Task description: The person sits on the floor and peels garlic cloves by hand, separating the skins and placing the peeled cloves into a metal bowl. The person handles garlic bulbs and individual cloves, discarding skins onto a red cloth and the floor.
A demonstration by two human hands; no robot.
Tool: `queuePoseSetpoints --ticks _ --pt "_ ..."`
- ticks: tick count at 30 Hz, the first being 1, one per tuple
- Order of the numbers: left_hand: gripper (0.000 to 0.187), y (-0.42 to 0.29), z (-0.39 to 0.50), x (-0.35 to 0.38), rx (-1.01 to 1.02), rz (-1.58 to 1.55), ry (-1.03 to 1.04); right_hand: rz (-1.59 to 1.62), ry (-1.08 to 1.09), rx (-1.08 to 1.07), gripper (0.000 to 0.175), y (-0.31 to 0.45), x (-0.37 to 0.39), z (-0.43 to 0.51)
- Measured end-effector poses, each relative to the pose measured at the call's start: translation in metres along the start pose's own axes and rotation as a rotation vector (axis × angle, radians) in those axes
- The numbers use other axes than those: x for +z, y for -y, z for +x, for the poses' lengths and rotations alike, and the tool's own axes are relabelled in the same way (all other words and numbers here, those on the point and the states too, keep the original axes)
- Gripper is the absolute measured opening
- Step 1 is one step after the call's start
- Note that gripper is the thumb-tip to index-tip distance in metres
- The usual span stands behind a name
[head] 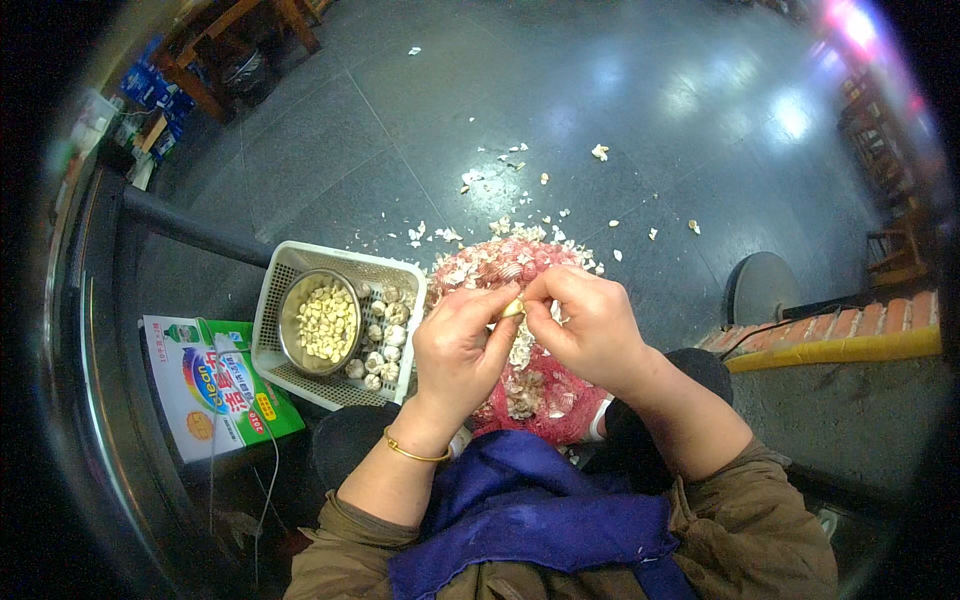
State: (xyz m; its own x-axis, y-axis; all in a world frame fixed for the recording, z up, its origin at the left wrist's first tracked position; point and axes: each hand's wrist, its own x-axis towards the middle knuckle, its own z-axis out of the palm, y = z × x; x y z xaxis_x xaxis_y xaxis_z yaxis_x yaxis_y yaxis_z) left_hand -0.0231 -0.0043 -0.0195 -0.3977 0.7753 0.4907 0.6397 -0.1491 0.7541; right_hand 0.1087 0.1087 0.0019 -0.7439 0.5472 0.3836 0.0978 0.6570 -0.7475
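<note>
A pale yellow garlic clove (513, 308) is pinched between the thumb and forefinger of my left hand (469, 341). My right hand (581, 319) meets it from the other side, its thumb and fingertips pressed together at the clove's end; whether they hold a bit of skin is too small to tell. Beneath both hands lies a red mesh bag (555, 401) strewn with papery garlic skins (523, 349). To the left, a white plastic basket (300, 253) holds a round metal bowl (287, 330) of peeled cloves (328, 322). Several whole garlic bulbs (394, 335) sit beside the bowl in that basket.
A printed cardboard box (187, 405) stands left of the basket, with a thin cable across it. Loose skins (472, 178) litter the dark tiled floor (360, 150). On the right are a round black base (761, 289) and a brick ledge (862, 322) with yellow edging.
</note>
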Motion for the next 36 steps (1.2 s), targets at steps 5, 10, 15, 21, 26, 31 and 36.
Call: queuePoseSetpoints --ticks 5,10,15,21,26,31,36 --pt "0.023 -0.005 -0.003 0.001 -0.257 -0.307 0.023 0.122 -0.105 0.034 0.002 0.003 0.002 0.001" --pt "0.027 -0.003 -0.003 -0.003 -0.672 -1.064 -0.113 0.154 -0.136 0.119 0.004 0.002 -0.002 0.000" --pt "0.029 0.004 0.000 -0.011 -0.662 -1.189 -0.087 0.286 -0.173 0.237 0.009 -0.003 -0.013 0.004" --pt "0.026 0.001 -0.002 -0.006 -0.619 -0.818 -0.020 0.086 -0.115 0.050 0.009 -0.003 -0.008 0.004" --pt "0.021 0.001 -0.003 0.000 -0.409 -0.609 -0.008 0.176 0.007 -0.012 0.021 -0.002 -0.001 0.002" --pt "0.026 0.002 -0.002 -0.004 -0.254 -0.254 0.024 0.191 0.025 0.016 0.018 0.001 -0.003 0.001" --pt "0.033 -0.002 0.001 -0.004 -0.131 -0.117 0.002 0.193 0.037 0.092 0.016 0.001 -0.003 -0.001"
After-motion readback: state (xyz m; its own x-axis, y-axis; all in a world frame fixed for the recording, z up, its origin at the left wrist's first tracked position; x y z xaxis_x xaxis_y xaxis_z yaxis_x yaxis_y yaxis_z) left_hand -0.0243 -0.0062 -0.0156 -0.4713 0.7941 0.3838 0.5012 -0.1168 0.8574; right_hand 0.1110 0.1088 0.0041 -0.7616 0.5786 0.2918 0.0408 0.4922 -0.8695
